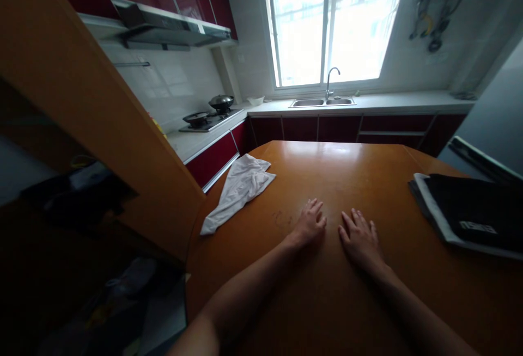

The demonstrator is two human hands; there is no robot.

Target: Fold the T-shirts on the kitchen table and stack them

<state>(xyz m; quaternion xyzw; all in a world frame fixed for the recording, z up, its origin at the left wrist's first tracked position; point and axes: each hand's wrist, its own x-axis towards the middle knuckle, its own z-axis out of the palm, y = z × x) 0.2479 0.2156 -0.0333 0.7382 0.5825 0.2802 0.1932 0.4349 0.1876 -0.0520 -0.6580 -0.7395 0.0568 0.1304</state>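
Note:
Both of my hands rest palm down on a brown wooden table (318, 171). My left hand (309, 223) lies near the middle with its fingers stretched forward and slightly bent, holding nothing. A short gap to the right, my right hand (360, 239) is flat with its fingers spread, also holding nothing. A crumpled white cloth (241, 187), perhaps a garment, lies to the left of my left hand by the table's edge. Right of my right hand sits a stack of folded dark clothes (469, 203), with white lettering on the top one and a pale layer beneath.
Behind the table runs a counter with a double sink (308, 103) and tap (330, 81) under a window. At the left back, a gas stove (212, 122) carries two pans below a range hood (171, 26). A wooden panel (134, 143) stands at the left.

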